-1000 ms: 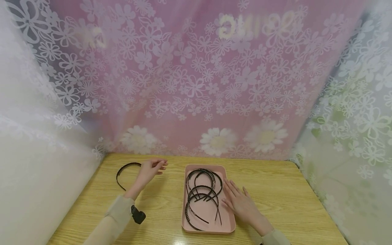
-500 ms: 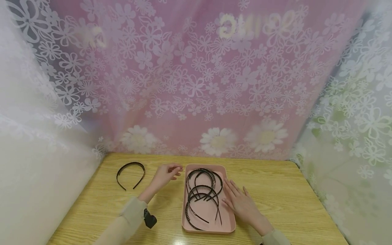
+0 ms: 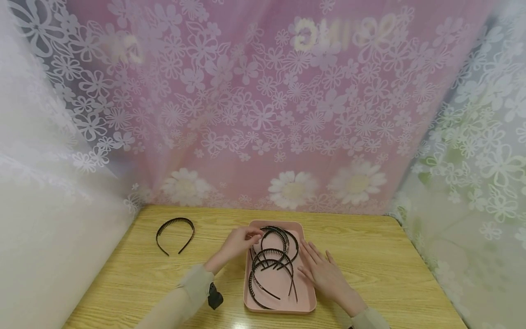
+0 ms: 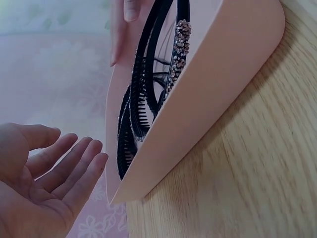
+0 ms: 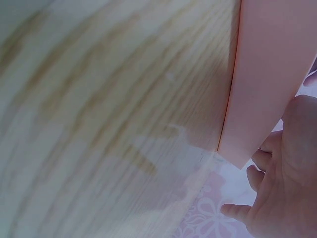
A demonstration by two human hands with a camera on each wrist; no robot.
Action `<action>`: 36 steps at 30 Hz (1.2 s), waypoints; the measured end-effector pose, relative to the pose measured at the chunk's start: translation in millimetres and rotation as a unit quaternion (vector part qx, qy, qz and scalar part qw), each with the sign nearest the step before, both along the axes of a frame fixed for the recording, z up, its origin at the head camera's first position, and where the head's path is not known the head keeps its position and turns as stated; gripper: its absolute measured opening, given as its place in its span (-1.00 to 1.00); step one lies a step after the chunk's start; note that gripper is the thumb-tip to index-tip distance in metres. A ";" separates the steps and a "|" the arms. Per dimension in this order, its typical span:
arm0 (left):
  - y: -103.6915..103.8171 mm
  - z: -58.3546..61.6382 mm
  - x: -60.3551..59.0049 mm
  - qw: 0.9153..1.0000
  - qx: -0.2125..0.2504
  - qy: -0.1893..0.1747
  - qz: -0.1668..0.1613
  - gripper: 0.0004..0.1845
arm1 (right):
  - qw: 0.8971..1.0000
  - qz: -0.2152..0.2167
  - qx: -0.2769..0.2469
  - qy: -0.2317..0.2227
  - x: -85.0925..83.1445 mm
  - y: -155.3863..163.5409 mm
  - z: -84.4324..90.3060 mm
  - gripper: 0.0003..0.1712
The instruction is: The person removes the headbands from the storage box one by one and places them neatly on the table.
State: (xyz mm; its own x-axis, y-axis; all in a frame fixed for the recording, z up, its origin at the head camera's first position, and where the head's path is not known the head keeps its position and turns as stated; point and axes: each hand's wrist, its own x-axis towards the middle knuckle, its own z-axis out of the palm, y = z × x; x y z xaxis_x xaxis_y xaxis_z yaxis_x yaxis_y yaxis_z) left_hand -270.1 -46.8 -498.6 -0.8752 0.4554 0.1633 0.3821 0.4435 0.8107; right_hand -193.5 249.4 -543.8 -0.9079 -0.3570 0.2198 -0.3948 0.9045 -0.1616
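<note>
Movement since 1 second ago: the left hand (image 3: 237, 243) has left the lone headband (image 3: 175, 235) lying on the table (image 3: 370, 256) and crossed to the far left corner of the pink tray (image 3: 306, 301), fingers relaxed and holding nothing yet. That headband now sits well apart on the left, so the work has turned back to the pile of headbands (image 3: 272, 265) in the tray. The right hand (image 3: 324, 273) lies flat on the tray's right edge, steadying it. Open tabletop remains left and right; curtains close in behind.
</note>
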 end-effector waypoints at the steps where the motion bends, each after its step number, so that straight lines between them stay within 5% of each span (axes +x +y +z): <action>1: 2.1 -0.4 0.0 1.000 -0.010 0.007 -0.001 -0.73 | 1.000 -0.002 0.002 -0.002 -0.1 0.1 -0.3 -0.22; 23: 25.8 -12.0 3.3 0.991 -0.117 0.012 -0.065 -0.69 | 1.000 -0.001 0.002 -0.003 -1.2 2.5 -3.7 -0.21; 36: 27.7 -17.9 1.0 0.982 -0.181 0.032 -0.041 -0.78 | 1.000 0.002 0.012 -0.014 -1.9 2.2 -2.2 -0.23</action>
